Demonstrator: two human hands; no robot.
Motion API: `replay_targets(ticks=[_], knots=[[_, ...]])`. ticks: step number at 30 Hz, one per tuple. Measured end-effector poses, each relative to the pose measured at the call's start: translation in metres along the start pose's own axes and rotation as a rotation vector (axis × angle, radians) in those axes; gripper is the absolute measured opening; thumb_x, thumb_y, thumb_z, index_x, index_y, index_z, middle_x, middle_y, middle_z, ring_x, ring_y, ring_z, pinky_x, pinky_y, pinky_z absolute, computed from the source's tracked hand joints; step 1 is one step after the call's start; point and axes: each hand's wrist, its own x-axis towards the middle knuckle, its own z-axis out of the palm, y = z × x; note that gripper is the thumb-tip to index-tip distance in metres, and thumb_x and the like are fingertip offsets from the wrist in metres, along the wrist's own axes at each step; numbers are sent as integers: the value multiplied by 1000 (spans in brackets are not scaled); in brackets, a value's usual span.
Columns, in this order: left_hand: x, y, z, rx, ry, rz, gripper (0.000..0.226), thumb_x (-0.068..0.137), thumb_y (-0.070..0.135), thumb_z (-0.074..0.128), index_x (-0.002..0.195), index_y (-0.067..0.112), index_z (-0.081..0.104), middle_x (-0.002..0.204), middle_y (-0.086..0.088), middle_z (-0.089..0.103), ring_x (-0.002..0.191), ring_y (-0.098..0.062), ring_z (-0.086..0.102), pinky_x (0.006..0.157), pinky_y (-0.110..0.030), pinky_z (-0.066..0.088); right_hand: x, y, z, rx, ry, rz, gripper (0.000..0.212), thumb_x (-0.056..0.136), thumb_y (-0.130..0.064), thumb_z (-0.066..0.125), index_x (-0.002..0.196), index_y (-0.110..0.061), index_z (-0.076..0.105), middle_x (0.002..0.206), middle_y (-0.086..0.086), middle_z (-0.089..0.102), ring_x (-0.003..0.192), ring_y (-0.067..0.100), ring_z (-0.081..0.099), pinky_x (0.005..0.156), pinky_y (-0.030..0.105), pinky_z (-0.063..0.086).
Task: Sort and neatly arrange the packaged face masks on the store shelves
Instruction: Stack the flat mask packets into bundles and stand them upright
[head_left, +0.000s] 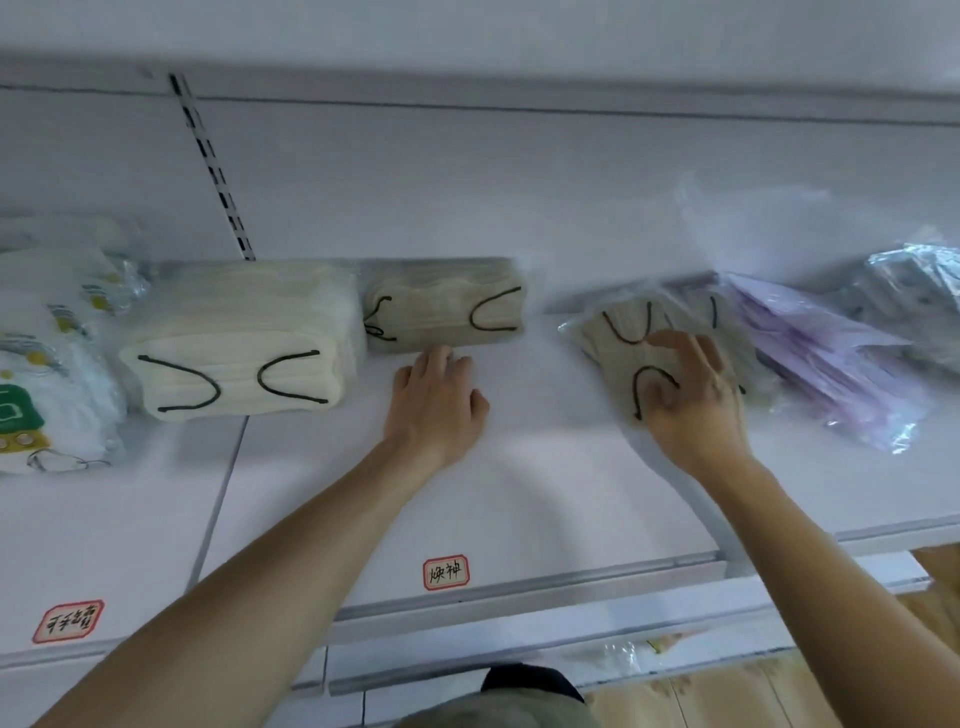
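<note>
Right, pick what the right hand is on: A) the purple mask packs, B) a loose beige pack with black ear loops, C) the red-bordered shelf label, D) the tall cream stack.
B: the right hand rests with curled fingers on the loose beige pack, black ear loops showing beside the fingers.

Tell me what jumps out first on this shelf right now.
Two bare arms reach over the white shelf. The right hand grips a loose beige mask pack right of centre; the left hand rests open before a tidy beige stack at the back. Crumpled lilac packs sprawl further right.
</note>
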Motion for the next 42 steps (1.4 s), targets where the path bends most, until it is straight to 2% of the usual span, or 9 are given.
replay_targets(ticks=[7,12,15,17,20,25,30,36,42], knots=[[11,96,24,70,-303,144,86,99,70,24,162,13,13,170,-13,1,158,-30,-3,119,-68,2,-14,44,-3,-249,18,166,33,86,-31,54,112,-14,64,115,15,60,104,41,54,85,47,44],[42,141,35,-116,-347,315,80,93,79,21,159,34,24,167,-8,14,156,-23,3,121,-66,3,-11,36,-5,-190,-19,275,43,84,-36,54,121,-15,62,123,14,61,111,40,54,92,48,45],[46,168,39,-252,-355,215,88,89,82,12,159,30,29,167,-12,16,156,-28,3,118,-68,-9,-9,46,-5,-104,0,299,47,84,-32,48,120,-7,63,120,18,65,110,41,56,96,46,43],[50,186,32,-513,-321,44,78,97,74,17,137,19,56,148,-13,48,148,-26,29,121,-64,-7,-6,46,-7,-45,30,323,45,85,-27,45,118,-3,64,116,19,67,108,40,57,97,45,42],[62,204,24,-801,-271,-196,56,91,63,40,111,17,65,115,-5,70,126,-26,56,121,-54,9,-6,41,-9,40,7,326,47,84,-24,42,123,-5,62,121,17,65,113,36,54,101,43,40],[73,215,33,-683,-174,-257,59,83,71,54,117,23,61,116,-2,72,116,-31,63,106,-43,39,-5,50,-28,352,43,543,60,76,-22,43,133,-13,58,129,5,65,114,18,56,94,27,39],[85,226,30,-689,-172,-386,63,76,69,70,112,19,63,110,0,71,106,-27,67,99,-42,51,-6,52,-34,505,46,560,58,74,-19,44,130,-19,60,124,-3,66,110,13,58,98,32,46],[55,189,28,-1160,112,-426,19,85,25,84,99,16,76,96,-2,79,85,-11,74,76,-27,59,-8,65,-34,634,61,571,44,78,-23,50,121,-27,58,111,-14,67,106,11,60,94,27,44],[10,187,30,-1608,133,-580,17,94,-1,66,109,5,72,106,-10,78,101,-24,75,94,-41,57,-8,70,-29,642,9,502,33,89,-18,59,122,-19,61,117,-4,66,106,8,59,93,21,44]])
